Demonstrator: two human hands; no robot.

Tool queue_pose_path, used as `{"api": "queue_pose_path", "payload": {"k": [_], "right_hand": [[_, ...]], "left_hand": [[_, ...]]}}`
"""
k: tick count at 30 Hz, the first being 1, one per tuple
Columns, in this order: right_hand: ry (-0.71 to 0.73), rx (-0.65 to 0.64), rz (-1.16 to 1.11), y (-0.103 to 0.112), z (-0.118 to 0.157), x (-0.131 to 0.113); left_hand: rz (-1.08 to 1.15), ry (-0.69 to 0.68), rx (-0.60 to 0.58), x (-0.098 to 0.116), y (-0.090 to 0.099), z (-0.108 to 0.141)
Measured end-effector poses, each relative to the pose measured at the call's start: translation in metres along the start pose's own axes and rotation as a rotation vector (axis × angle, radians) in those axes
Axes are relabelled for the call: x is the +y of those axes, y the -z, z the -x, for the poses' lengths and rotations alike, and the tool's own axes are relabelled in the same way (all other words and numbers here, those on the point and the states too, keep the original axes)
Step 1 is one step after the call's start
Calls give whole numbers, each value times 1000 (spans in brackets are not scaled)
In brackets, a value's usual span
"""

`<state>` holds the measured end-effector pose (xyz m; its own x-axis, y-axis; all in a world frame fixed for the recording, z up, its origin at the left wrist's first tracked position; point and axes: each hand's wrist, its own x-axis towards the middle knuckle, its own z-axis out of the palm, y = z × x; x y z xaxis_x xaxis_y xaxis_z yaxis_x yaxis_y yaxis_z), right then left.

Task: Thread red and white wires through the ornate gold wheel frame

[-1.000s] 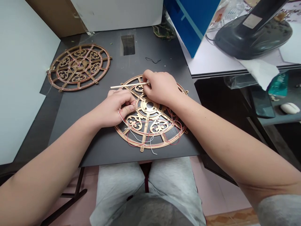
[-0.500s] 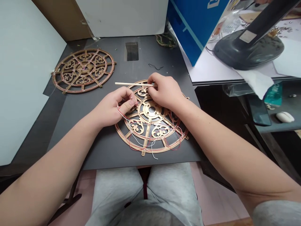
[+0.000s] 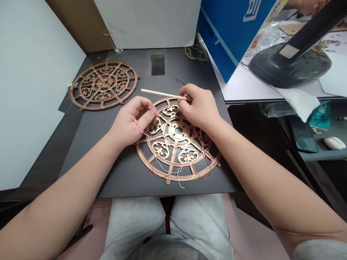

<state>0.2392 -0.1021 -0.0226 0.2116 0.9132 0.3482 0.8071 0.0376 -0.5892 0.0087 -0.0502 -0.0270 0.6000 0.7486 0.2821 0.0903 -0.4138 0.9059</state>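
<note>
The near wheel point(image 3: 172, 134) lies on the surface point(image 3: 116, 180); at its ten o'clock the left hand point(image 3: 132, 121) pinches thin wires point(image 3: 143, 131), at one the right hand point(image 3: 201, 106) curls round a stick point(image 3: 159, 93). Laying wire, it seems; next needs gentle guiding

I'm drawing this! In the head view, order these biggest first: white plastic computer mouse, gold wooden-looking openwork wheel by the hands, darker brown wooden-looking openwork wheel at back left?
1. gold wheel
2. brown wheel
3. white mouse
The gold wheel is nearer, so I can't tell which wheel is really bigger.
</note>
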Motion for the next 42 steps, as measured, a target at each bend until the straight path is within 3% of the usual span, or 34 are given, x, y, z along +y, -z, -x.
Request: {"api": "queue_pose_path", "payload": {"k": [7, 23, 30, 37, 42], "right_hand": [[-16, -2, -32, 4, -2, 1], [-9, 26, -101, 5, 1, 1], [102, 10, -162, 4, 3, -5], [32, 45, -128, 7, 1, 0], [49, 19, -140, 7, 2, -1]], "left_hand": [[90, 18, 98, 1, 6, -3], [349, 238, 77, 2, 11, -4], [329, 229, 88, 1, 11, -5], [469, 127, 279, 4, 20, -9], [487, 140, 306, 12, 23, -11]]}}
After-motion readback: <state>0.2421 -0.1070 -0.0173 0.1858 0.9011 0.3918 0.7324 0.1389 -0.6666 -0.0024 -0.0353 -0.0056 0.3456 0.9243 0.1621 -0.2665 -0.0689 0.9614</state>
